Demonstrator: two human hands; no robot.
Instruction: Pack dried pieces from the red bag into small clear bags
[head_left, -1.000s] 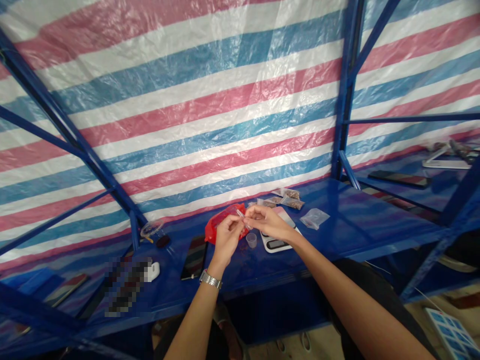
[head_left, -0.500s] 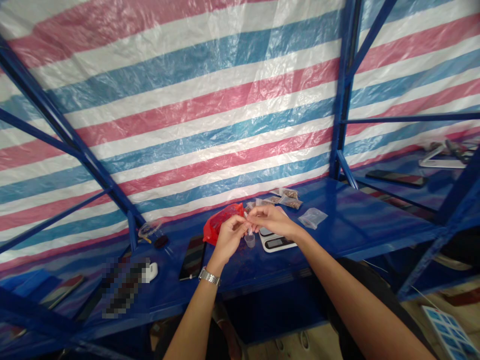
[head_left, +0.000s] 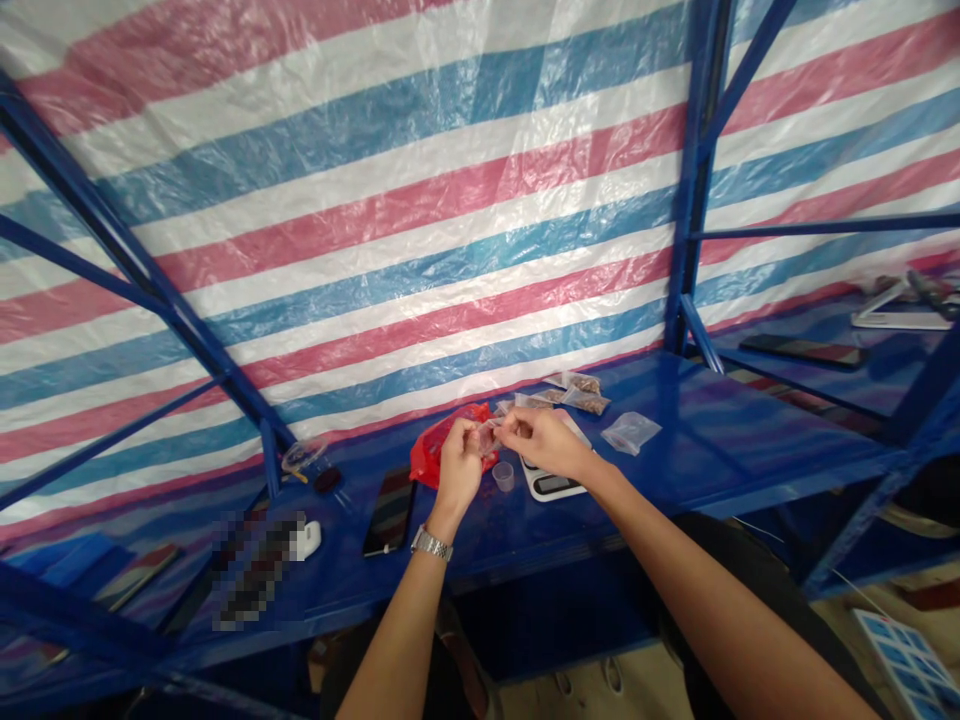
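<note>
My left hand and my right hand pinch a small clear plastic bag between them. Its contents, if any, are too small to make out. Just below the fingers, a small clear plastic cup stands on the blue table. A white kitchen scale with a dark display lies partly under my right hand. Behind my left hand is a crumpled red plastic bag. Several clear bags of brown bits lie beyond the scale, and a flat clear bag rests to its right.
A dark phone lies left of my left hand. Further left are clear packaging and a white object. Blue metal posts rise beside the striped plastic sheet. Another phone lies on the right-hand table.
My fingers have moved slightly apart and up, and the clear bag now shows spread between them. The small cup below is more fully visible. The view has shifted a little.
</note>
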